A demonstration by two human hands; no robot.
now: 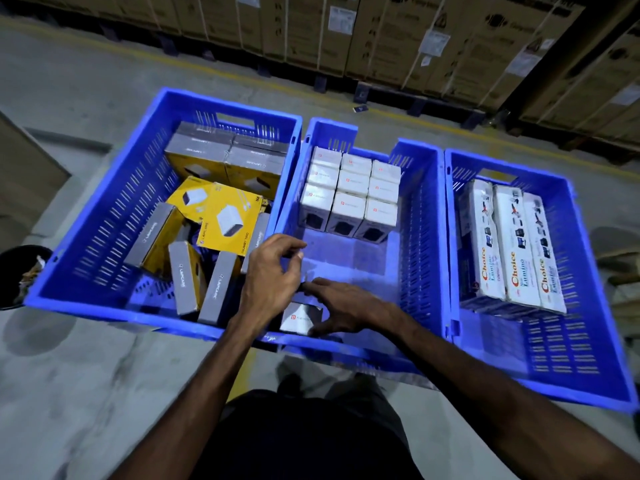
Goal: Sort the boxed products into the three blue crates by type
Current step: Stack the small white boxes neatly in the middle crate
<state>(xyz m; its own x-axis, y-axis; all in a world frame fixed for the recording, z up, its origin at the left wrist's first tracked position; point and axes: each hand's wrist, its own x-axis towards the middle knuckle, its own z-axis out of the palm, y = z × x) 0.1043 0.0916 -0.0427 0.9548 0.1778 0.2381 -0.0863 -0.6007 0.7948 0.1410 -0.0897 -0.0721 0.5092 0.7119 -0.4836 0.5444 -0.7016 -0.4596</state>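
Observation:
Three blue crates stand side by side on the floor. The left crate (104, 306) holds several yellow-and-grey boxes (228, 220), some stacked at the back and others loose. In the middle crate (422, 220), several small white boxes (349, 199) with a red logo are packed at the far end. The right crate (540, 341) contains three long white "Choice" boxes (512, 244). My right hand (343, 306) grips one more small white box (299, 318) at the middle crate's near edge. My left hand (273, 271) hovers beside it with fingers loosely curled, holding nothing.
A black bin (17, 275) sits left of the crates. Stacked cardboard cartons (381, 36) line the back on pallets, and another carton (24, 174) stands at the far left. Grey concrete floor surrounds the crates. My legs are just behind the middle crate.

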